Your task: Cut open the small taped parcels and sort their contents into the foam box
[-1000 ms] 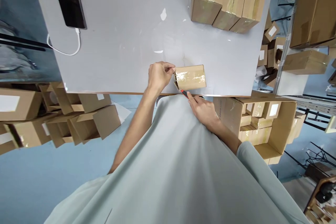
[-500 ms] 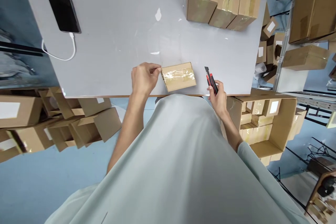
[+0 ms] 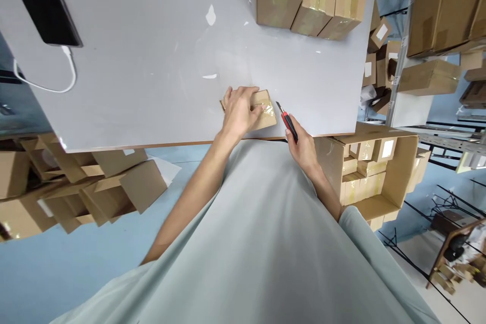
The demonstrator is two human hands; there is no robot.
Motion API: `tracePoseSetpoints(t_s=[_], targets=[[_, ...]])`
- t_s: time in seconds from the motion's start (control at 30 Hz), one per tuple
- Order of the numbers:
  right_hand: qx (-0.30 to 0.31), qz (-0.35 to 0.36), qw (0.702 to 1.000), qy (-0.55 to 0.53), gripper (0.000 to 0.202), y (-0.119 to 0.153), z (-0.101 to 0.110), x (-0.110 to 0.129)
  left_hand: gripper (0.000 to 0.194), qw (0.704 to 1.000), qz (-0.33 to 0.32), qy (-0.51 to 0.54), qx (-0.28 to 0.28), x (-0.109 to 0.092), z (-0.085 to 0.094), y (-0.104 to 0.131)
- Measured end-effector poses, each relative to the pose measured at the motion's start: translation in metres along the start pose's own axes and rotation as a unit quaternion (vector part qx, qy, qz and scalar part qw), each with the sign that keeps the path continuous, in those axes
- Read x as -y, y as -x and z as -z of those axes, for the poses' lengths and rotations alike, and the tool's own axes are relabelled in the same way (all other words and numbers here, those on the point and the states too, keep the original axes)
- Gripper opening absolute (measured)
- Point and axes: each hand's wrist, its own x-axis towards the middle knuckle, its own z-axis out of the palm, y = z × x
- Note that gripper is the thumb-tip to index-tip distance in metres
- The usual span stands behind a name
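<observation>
A small flat cardboard box point(image 3: 268, 117) with shiny clear tape lies near the front edge of the grey table point(image 3: 152, 50). Draped over the box's left part is my left hand point(image 3: 240, 114), its fingers spread across the top and thumb resting on the tape. My right hand point(image 3: 302, 146) is wrapped round the handle of a red and black utility knife point(image 3: 287, 122). The knife's blade points up and left, just right of the box and apart from it.
Several taped cardboard boxes point(image 3: 277, 7) stand at the table's back right. A black phone point(image 3: 44, 7) with a white cable lies at the left. Below the table edge are an open carton point(image 3: 406, 172) of small boxes, right, and open boxes point(image 3: 142, 186), left.
My left hand has moved right, from the box's left corner onto its top. The knife in my right hand has come nearer the box and tilts further left. The view has shifted.
</observation>
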Motion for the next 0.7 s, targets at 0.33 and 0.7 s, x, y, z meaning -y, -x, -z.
tracePoseSetpoints(t_s=[0.33,0.7], targets=[[0.021,-0.034,0.998,0.048,0.061,-0.009,-0.014,0.018,0.046,0.999,-0.033,0.034,0.002,0.008,-0.003,0.007],[0.03,-0.19,0.962,0.196,0.065,-0.009,-0.037,0.079,0.055,0.993,-0.097,0.068,0.006,0.019,-0.007,0.009]])
